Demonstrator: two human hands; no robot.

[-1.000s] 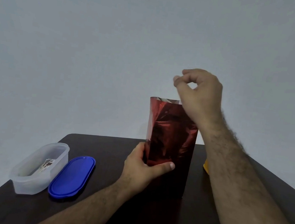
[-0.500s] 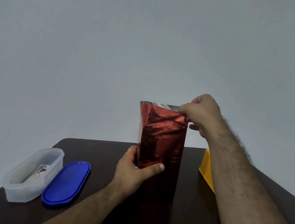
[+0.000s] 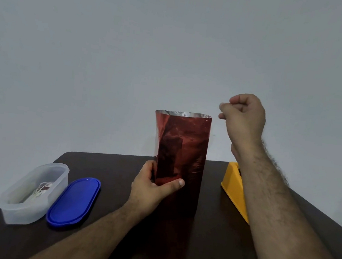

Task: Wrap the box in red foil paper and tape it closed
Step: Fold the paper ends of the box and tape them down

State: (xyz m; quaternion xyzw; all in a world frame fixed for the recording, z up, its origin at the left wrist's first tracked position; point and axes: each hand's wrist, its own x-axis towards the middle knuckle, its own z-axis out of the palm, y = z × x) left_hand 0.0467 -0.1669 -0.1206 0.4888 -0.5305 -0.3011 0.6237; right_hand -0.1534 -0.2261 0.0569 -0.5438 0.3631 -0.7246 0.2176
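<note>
A tall red foil-wrapped box [image 3: 180, 158] stands upright near the middle of the dark wooden table [image 3: 211, 252]. The left hand [image 3: 154, 188] clasps its lower part from nine o'clock. The right hand [image 3: 243, 119] is raised at two o'clock of the box's top, apart from it. A yellow plastic tape dispenser [image 3: 234, 190] sits at three o'clock of the box, behind the right forearm. At nine o'clock lies a blue oval plastic lid [image 3: 74, 201], and just beside it, farther left, a clear plastic container [image 3: 33, 192] with something inside.

Dark brown table [image 3: 215, 253]. Standing in the middle, a tall red foil tube [image 3: 181, 152]. Left of it, blue lid [image 3: 74, 201] and clear tub [image 3: 33, 193]. Right of it, yellow tape holder [image 3: 235, 189].
</note>
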